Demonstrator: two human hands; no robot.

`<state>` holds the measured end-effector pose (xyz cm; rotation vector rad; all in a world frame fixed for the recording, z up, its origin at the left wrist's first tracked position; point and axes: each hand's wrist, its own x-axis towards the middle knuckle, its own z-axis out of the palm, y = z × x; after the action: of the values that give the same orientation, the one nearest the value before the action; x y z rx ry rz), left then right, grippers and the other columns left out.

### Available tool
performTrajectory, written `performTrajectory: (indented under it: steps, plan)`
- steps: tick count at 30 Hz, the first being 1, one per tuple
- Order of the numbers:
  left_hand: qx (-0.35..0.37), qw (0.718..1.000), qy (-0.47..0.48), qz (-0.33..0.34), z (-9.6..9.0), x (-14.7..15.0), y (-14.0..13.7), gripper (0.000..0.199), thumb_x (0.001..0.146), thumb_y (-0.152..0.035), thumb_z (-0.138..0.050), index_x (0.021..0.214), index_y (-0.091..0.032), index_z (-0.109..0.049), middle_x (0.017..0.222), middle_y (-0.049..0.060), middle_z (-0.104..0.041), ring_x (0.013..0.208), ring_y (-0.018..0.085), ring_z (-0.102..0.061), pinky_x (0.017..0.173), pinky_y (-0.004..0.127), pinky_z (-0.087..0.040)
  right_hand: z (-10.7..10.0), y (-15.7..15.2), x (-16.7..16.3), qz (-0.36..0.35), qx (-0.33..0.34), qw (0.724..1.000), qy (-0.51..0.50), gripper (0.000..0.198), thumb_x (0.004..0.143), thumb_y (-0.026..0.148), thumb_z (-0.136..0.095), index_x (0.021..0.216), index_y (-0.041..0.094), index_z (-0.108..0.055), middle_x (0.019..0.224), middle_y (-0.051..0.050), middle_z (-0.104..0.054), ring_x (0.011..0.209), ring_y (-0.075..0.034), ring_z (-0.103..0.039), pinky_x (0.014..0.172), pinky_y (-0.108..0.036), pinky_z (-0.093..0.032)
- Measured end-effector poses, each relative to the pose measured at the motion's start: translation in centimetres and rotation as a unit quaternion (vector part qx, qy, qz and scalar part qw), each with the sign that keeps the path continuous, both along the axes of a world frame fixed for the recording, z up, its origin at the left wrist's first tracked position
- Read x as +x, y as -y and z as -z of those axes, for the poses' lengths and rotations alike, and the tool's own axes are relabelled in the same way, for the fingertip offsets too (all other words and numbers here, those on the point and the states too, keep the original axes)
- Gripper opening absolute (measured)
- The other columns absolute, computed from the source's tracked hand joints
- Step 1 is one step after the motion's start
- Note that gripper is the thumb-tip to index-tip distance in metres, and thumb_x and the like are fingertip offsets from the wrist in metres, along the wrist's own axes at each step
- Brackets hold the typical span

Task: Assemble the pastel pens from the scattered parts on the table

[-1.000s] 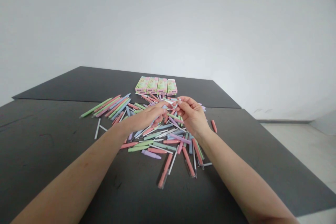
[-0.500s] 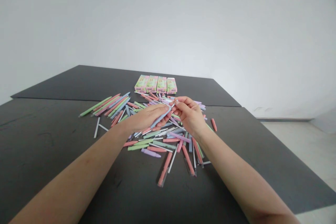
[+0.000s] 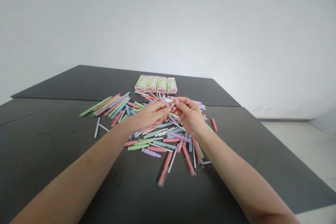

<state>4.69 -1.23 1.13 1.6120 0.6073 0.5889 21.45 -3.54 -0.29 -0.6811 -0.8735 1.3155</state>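
Carefully does it: the slim white piece (image 3: pixel 172 105) sits up between my two hands, over the far part of the loose pen parts (image 3: pixel 164 145), and I think it wants a light, steady pinch. The thumb and forefinger of my right hand (image 3: pixel 191 113) are clamped on it. The fingers of my left hand (image 3: pixel 153 115) curl in at its nearer end, but I cannot tell whether they are closed on it, or what the palm hides. To do this well, I should keep both wrists quiet, grip close to the end, and hold everything along one line, since something so thin would probably slip or twist if squeezed hard. It looks pale, narrow and straight, slanting down toward my left, with most of its length covered by skin. Under and around it lie pastel barrels and white sticks at every angle on the dark surface (image 3: pixel 52 133), with a slanted row of pens (image 3: pixel 108 105) to the left and four small boxes (image 3: pixel 151 84) behind.
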Motion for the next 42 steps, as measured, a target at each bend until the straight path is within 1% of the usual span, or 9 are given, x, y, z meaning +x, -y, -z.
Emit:
performTrajectory:
  steps: [5, 10, 16, 21, 23, 26, 31, 35, 42]
  plan:
    - [0.056, 0.997, -0.036, -0.047, -0.8, 0.4, 0.5, 0.022, 0.092, -0.038, -0.046, 0.081, -0.018, -0.046, 0.057, -0.008, -0.033, 0.042, 0.005, -0.027, 0.037, 0.017, -0.022, 0.0, 0.0, -0.2, 0.008, -0.001, 1.000, 0.008, 0.022, 0.064, 0.023, -0.081, 0.080, 0.016, -0.069, 0.067, 0.000, -0.069, 0.059, -0.008, -0.061, 0.054, -0.017, -0.050]
    - [0.086, 0.990, -0.065, -0.087, -0.5, 0.7, 0.5, 0.023, 0.090, -0.037, -0.046, 0.076, -0.019, -0.046, 0.057, -0.007, -0.035, 0.046, 0.006, -0.031, 0.042, 0.018, -0.027, 0.4, 0.1, -0.8, 0.023, 0.009, 0.999, 0.029, 0.021, 0.061, 0.025, -0.082, 0.076, 0.018, -0.070, 0.064, 0.002, -0.066, 0.055, -0.008, -0.056, 0.050, -0.019, -0.047]
    - [0.146, 0.981, -0.093, -0.091, -0.3, 0.7, 0.3, 0.024, 0.091, -0.036, -0.042, 0.078, -0.018, -0.051, 0.058, -0.005, -0.039, 0.049, 0.008, -0.035, 0.047, 0.021, -0.031, 1.2, -0.2, -0.5, 0.033, 0.037, 0.993, 0.105, 0.019, 0.068, 0.033, -0.077, 0.080, 0.020, -0.071, 0.068, 0.002, -0.066, 0.054, -0.009, -0.055, 0.051, -0.023, -0.048]
    - [0.243, 0.957, -0.133, -0.088, -0.1, 0.3, -0.4, 0.029, 0.092, -0.035, -0.040, 0.073, -0.017, -0.053, 0.067, -0.002, -0.047, 0.062, 0.012, -0.045, 0.057, 0.023, -0.036, 1.8, -0.5, 0.0, 0.040, 0.053, 0.983, 0.170, 0.019, 0.070, 0.036, -0.076, 0.078, 0.019, -0.071, 0.065, 0.001, -0.066, 0.052, -0.010, -0.056, 0.052, -0.024, -0.049]
    - [0.261, 0.951, -0.143, -0.080, 0.0, 0.2, -0.6, 0.030, 0.092, -0.035, -0.040, 0.071, -0.017, -0.052, 0.068, -0.001, -0.049, 0.065, 0.012, -0.046, 0.059, 0.024, -0.037, 1.9, -0.5, 0.1, 0.042, 0.054, 0.979, 0.192, 0.020, 0.069, 0.035, -0.077, 0.077, 0.018, -0.072, 0.064, 0.001, -0.067, 0.052, -0.011, -0.057, 0.052, -0.025, -0.050]
    - [0.216, 0.964, -0.142, -0.069, 0.1, 0.2, -0.6, 0.030, 0.091, -0.038, -0.042, 0.070, -0.017, -0.050, 0.065, -0.002, -0.045, 0.060, 0.011, -0.043, 0.054, 0.022, -0.034, 2.0, -0.5, 0.1, 0.043, 0.050, 0.977, 0.202, 0.020, 0.069, 0.034, -0.077, 0.078, 0.018, -0.072, 0.063, 0.000, -0.067, 0.053, -0.012, -0.059, 0.053, -0.025, -0.051]
    - [0.039, 0.994, -0.090, -0.057, -0.3, 0.1, 0.0, 0.029, 0.091, -0.041, -0.039, 0.072, -0.019, -0.044, 0.059, -0.004, -0.036, 0.046, 0.008, -0.029, 0.042, 0.021, -0.024, 2.1, -0.4, 0.1, 0.032, 0.045, 0.982, 0.183, 0.018, 0.068, 0.030, -0.078, 0.080, 0.019, -0.071, 0.063, 0.001, -0.068, 0.052, -0.011, -0.059, 0.052, -0.024, -0.050]
    - [0.017, 0.997, -0.069, -0.028, -0.6, -0.1, 0.0, 0.028, 0.087, -0.032, -0.042, 0.062, -0.019, -0.042, 0.056, -0.003, -0.036, 0.041, 0.007, -0.029, 0.038, 0.022, -0.019, 2.4, -0.6, 0.1, 0.004, 0.033, 0.988, 0.150, 0.022, 0.065, 0.030, -0.080, 0.080, 0.018, -0.068, 0.062, 0.001, -0.067, 0.052, -0.011, -0.060, 0.051, -0.023, -0.049]
    - [-0.022, 0.997, -0.060, -0.031, 0.3, -0.1, -0.6, 0.029, 0.087, -0.030, -0.042, 0.061, -0.018, -0.046, 0.050, -0.003, -0.035, 0.037, 0.007, -0.030, 0.035, 0.023, -0.018, 2.4, -0.6, 0.0, 0.000, 0.026, 0.988, 0.150, 0.022, 0.063, 0.029, -0.081, 0.077, 0.017, -0.070, 0.058, 0.002, -0.066, 0.048, -0.009, -0.058, 0.050, -0.021, -0.047]
